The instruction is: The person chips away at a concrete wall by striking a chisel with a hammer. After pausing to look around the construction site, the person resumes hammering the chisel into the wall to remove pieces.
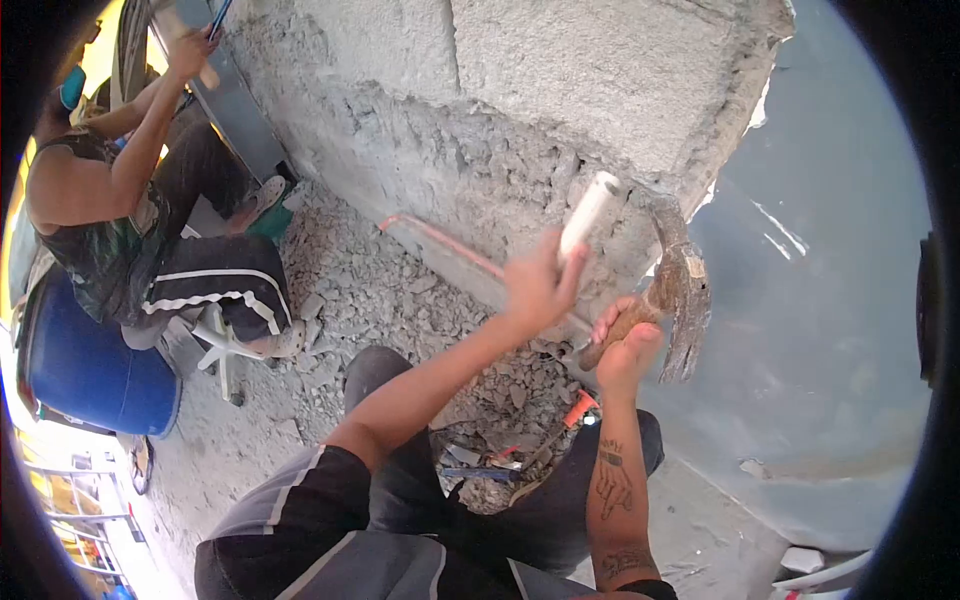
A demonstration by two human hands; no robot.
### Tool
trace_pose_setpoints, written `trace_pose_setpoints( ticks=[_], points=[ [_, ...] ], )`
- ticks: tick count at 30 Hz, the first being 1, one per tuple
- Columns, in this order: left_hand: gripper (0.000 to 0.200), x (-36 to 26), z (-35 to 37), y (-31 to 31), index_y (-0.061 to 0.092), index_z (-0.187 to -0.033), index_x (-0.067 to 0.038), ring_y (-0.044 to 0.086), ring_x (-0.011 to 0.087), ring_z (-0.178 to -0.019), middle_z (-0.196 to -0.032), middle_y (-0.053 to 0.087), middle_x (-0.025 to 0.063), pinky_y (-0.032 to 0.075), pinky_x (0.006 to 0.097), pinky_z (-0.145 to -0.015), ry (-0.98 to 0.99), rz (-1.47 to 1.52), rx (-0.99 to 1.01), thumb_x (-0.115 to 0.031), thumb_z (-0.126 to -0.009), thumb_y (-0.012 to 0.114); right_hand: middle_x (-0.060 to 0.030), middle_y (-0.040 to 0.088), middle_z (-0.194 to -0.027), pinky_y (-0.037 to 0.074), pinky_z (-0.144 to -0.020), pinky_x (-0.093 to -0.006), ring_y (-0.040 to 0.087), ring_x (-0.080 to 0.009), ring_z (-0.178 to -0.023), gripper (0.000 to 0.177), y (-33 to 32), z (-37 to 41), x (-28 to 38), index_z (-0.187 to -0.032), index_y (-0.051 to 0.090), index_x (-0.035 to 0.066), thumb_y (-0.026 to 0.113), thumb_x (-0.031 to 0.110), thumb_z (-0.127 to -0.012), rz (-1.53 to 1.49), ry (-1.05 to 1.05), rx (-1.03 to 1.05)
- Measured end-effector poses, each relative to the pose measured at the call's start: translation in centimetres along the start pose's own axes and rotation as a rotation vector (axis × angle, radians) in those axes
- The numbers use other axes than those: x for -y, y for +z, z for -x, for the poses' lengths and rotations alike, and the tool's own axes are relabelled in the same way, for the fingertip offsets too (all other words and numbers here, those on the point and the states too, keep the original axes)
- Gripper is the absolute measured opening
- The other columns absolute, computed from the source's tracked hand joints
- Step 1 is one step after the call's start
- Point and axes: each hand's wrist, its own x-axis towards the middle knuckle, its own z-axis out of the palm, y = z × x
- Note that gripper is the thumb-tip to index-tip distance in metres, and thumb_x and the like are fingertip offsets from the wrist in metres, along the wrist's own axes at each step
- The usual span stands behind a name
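My left hand (540, 285) is closed around a short white rod (590, 213), which leans up toward the broken concrete wall (510, 160). The rod's lower end is hidden by the hand. Just to the right, my right hand (628, 350) grips a hammer by its short wooden handle (607, 338). The rusty, worn hammer head (684, 300) stands above and right of that hand, in front of a smooth grey surface (810, 330). Both hands are close together, in front of the chipped lower part of the wall.
Rubble (345, 265) lies along the wall's foot and between my legs. An orange pipe (440, 240) runs along the wall. An orange-handled tool (580, 408) and a blue object (480, 472) rest on the debris. At left, a co-worker (130, 200) sits beside a blue barrel (95, 345).
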Motion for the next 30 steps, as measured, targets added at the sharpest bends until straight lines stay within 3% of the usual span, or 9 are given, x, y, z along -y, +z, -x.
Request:
trace_pose_setpoints(
  ticks=[3, 6, 8, 13, 15, 18, 22, 24, 30],
  points=[
    [0.024, 0.5, -1.7, -2.3, 0.059, -0.096, -0.006, 0.061, 0.0347, -0.051, -0.060, 0.060, 0.0152, 0.045, 0.0431, -0.046, 0.200, -0.169, -0.178, -0.029, -0.089, 0.063, -0.0042, 0.046, -0.064, 0.036, -0.046, -0.0243, 0.047, -0.0122, -0.051, 0.082, 0.0, 0.2, 0.0, -0.078, 0.047, 0.002, 0.041, 0.084, -0.077, -0.026, -0.036, -0.004],
    [0.025, 0.1, -1.9, -3.9, 0.062, -0.102, -0.006, 0.065, 0.0315, -0.057, -0.068, 0.065, 0.0140, 0.049, 0.0377, -0.050, 0.219, -0.236, -0.215, -0.027, -0.089, 0.064, -0.0038, 0.047, -0.063, 0.036, -0.045, -0.0245, 0.046, -0.0122, -0.049, 0.078, -0.1, 0.6, 0.5, -0.078, 0.048, 0.002, 0.041, 0.079, -0.082, -0.031, 0.014, 0.029],
    [0.026, 0.1, -1.5, -4.4, 0.062, -0.103, -0.006, 0.065, 0.0322, -0.057, -0.070, 0.066, 0.0145, 0.049, 0.0379, -0.050, 0.269, -0.260, -0.164, -0.027, -0.088, 0.066, -0.0033, 0.048, -0.063, 0.036, -0.043, -0.0247, 0.045, -0.0114, -0.047, 0.074, 0.5, 0.8, 2.0, -0.077, 0.049, 0.003, 0.037, 0.075, -0.087, 0.216, 0.259, 0.030],
    [0.030, 0.2, -1.1, -5.3, 0.061, -0.104, -0.007, 0.065, 0.0330, -0.057, -0.073, 0.066, 0.0157, 0.049, 0.0389, -0.049, 0.336, -0.268, -0.078, -0.029, -0.085, 0.068, -0.0021, 0.047, -0.060, 0.034, -0.041, -0.0247, 0.045, -0.0108, -0.046, 0.072, 1.4, 1.1, -0.3, -0.076, 0.048, 0.003, 0.032, 0.072, -0.091, 0.297, 0.201, -0.022],
    [0.028, -0.1, -1.3, -5.7, 0.060, -0.101, -0.007, 0.060, 0.0309, -0.048, -0.065, 0.063, 0.0132, 0.044, 0.0397, -0.042, 0.402, -0.311, -0.148, -0.030, -0.086, 0.067, -0.0018, 0.047, -0.059, 0.034, -0.042, -0.0247, 0.045, -0.0109, -0.046, 0.073, 1.6, 1.2, -0.8, -0.077, 0.049, 0.003, 0.031, 0.072, -0.090, 0.286, 0.183, 0.012],
    [0.028, 0.5, -2.1, -6.3, 0.060, -0.102, -0.008, 0.061, 0.0307, -0.049, -0.066, 0.063, 0.0136, 0.044, 0.0393, -0.042, 0.384, -0.304, -0.232, -0.031, -0.087, 0.066, -0.0012, 0.045, -0.058, 0.035, -0.043, -0.0245, 0.045, -0.0111, -0.047, 0.074, 2.1, 1.8, -1.2, -0.081, 0.049, 0.003, 0.032, 0.075, -0.088, 0.177, 0.128, -0.009],
    [0.028, 0.5, -3.0, -7.6, 0.059, -0.102, -0.007, 0.061, 0.0312, -0.051, -0.065, 0.062, 0.0143, 0.045, 0.0399, -0.044, 0.407, -0.227, -0.270, -0.031, -0.089, 0.063, -0.0034, 0.048, -0.062, 0.035, -0.044, -0.0243, 0.047, -0.0116, -0.050, 0.075, 2.4, 2.2, -0.9, -0.086, 0.049, 0.003, 0.037, 0.078, -0.085, 0.139, 0.000, 0.133],
    [0.029, 0.3, -3.1, -8.1, 0.060, -0.106, -0.008, 0.064, 0.0342, -0.059, -0.073, 0.065, 0.0167, 0.047, 0.0412, -0.050, 0.308, -0.235, -0.147, -0.032, -0.091, 0.061, -0.0045, 0.049, -0.065, 0.036, -0.044, -0.0241, 0.048, -0.0120, -0.051, 0.075, 2.6, 2.3, -1.1, -0.087, 0.049, 0.003, 0.040, 0.077, -0.084, 0.141, -0.034, 0.168],
    [0.032, 0.5, -4.3, -7.8, 0.059, -0.102, -0.006, 0.063, 0.0368, -0.060, -0.067, 0.062, 0.0176, 0.046, 0.0438, -0.054, 0.112, 0.054, -0.170, -0.037, -0.096, 0.053, -0.0073, 0.051, -0.069, 0.040, -0.047, -0.0255, 0.051, -0.0137, -0.055, 0.074, 4.6, 2.6, 1.4, -0.097, 0.048, 0.000, 0.050, 0.073, -0.083, 0.130, -0.109, 0.046]
  ],
)
